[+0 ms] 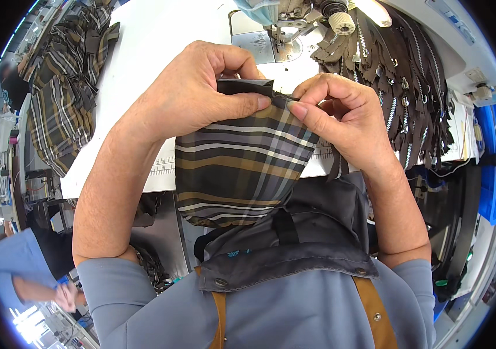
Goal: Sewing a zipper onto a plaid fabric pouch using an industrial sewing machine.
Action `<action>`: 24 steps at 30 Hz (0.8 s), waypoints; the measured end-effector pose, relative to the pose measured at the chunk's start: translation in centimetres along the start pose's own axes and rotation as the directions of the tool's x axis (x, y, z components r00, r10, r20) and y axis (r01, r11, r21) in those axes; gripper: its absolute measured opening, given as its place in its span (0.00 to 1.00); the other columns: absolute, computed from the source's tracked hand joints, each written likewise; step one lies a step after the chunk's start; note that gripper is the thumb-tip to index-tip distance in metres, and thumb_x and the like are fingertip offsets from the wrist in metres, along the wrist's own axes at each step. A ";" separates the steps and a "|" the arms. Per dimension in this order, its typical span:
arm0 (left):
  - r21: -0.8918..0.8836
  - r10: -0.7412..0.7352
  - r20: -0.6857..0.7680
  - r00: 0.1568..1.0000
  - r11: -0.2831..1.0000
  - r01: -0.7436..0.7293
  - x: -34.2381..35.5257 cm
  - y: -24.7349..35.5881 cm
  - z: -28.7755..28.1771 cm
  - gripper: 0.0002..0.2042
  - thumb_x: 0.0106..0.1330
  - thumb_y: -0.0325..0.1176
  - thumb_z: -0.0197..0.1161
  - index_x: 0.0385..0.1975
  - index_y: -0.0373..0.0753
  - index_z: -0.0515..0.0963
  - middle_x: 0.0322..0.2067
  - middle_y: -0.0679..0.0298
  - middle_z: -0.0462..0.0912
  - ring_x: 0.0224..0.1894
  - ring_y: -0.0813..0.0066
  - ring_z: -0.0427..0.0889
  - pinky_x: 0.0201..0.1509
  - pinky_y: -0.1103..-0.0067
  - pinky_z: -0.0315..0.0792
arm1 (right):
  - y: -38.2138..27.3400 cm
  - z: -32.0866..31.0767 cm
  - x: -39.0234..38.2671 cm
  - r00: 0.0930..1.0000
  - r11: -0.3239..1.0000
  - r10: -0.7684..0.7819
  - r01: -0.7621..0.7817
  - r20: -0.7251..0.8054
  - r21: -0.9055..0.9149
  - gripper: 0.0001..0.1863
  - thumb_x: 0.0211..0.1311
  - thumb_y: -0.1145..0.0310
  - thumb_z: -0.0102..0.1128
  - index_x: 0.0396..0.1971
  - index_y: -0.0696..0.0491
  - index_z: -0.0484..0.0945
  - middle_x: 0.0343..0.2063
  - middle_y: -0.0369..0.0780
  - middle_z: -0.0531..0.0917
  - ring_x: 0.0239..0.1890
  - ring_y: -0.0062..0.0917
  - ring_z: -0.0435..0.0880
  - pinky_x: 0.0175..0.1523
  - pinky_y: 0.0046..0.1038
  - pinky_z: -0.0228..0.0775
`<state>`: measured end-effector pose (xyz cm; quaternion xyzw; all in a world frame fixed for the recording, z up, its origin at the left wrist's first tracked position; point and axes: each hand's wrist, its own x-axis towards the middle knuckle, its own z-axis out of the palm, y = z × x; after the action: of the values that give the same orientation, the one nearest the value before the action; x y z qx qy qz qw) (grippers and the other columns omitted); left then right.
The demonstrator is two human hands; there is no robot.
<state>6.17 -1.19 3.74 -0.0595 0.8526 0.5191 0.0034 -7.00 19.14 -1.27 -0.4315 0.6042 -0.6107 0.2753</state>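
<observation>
A plaid fabric piece in black, brown, grey and white hangs over the front edge of the white sewing table toward my lap. My left hand pinches its upper edge between thumb and curled fingers, where a dark strip of lining shows. Close beside it, my right hand grips the same upper edge near the corner, thumb pressed against the fingertips. Just beyond my hands are the sewing machine's presser foot and needle area. Folds of the cloth hide part of what lies between my fingers.
Many dark brown zippers with metal teeth are heaped at the right. A pile of plaid fabric pieces lies at the left. A ruler strip runs along the table's front edge. Another person is at the lower left.
</observation>
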 end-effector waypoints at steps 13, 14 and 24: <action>-0.082 -0.045 -0.015 0.999 0.996 0.044 0.1 0.0 0.1 0.09 0.57 0.27 0.75 0.28 0.38 0.78 0.27 0.71 0.83 0.31 0.89 0.77 0.37 0.86 0.71 | 0.1 0.0 0.1 1.000 1.000 -0.023 0.023 -0.004 0.002 0.07 0.59 0.72 0.70 0.24 0.53 0.81 0.28 0.28 0.85 0.25 0.04 0.73 0.27 0.13 0.59; -0.066 -0.059 -0.012 0.998 0.996 0.059 0.1 0.1 0.1 0.09 0.57 0.27 0.75 0.28 0.38 0.78 0.27 0.71 0.83 0.31 0.88 0.77 0.37 0.86 0.71 | 0.2 0.0 0.1 0.999 0.999 -0.036 0.036 -0.002 -0.016 0.07 0.59 0.72 0.70 0.24 0.53 0.81 0.28 0.29 0.86 0.25 0.04 0.73 0.27 0.13 0.59; -0.012 -0.043 0.012 0.999 0.999 0.043 0.4 0.3 -0.3 0.10 0.56 0.29 0.76 0.29 0.39 0.78 0.27 0.73 0.82 0.33 0.88 0.78 0.40 0.86 0.70 | 0.2 0.0 0.2 0.997 0.994 -0.081 0.081 -0.001 -0.067 0.07 0.58 0.72 0.70 0.23 0.52 0.81 0.29 0.28 0.87 0.26 0.05 0.75 0.27 0.14 0.60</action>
<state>5.74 -1.39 4.07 -0.0746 0.8481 0.5243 0.0192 -7.14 18.99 -1.41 -0.4635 0.6067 -0.6017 0.2346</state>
